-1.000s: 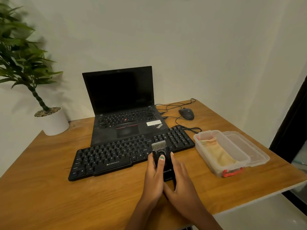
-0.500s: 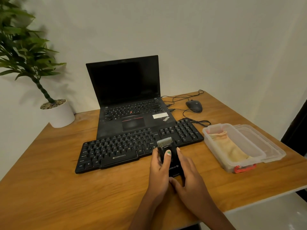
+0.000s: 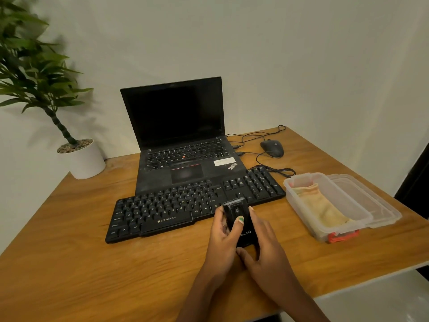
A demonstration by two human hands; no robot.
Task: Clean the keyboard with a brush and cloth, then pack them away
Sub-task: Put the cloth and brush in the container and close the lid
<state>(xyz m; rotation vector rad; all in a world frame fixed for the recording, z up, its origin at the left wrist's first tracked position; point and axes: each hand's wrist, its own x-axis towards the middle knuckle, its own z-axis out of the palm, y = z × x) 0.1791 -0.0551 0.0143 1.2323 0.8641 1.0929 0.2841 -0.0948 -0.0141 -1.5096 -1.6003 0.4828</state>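
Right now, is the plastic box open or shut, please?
Open: the box has no lid on; its lid lies beside it, cloth inside.

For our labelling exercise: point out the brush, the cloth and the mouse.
brush point(image 3: 236, 211): head view, on its black body above the thumb.
cloth point(image 3: 321, 205): head view, on its yellow middle inside the box.
mouse point(image 3: 272, 148): head view, on its top shell.

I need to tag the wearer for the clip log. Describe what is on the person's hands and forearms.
Both forearms are bare, with no sleeves in view. The left hand has green polish on its thumbnail. No ring, watch or bracelet shows on it. The right hand is bare too, with no glove or jewellery showing; its nails look unpainted, though blur makes that uncertain.
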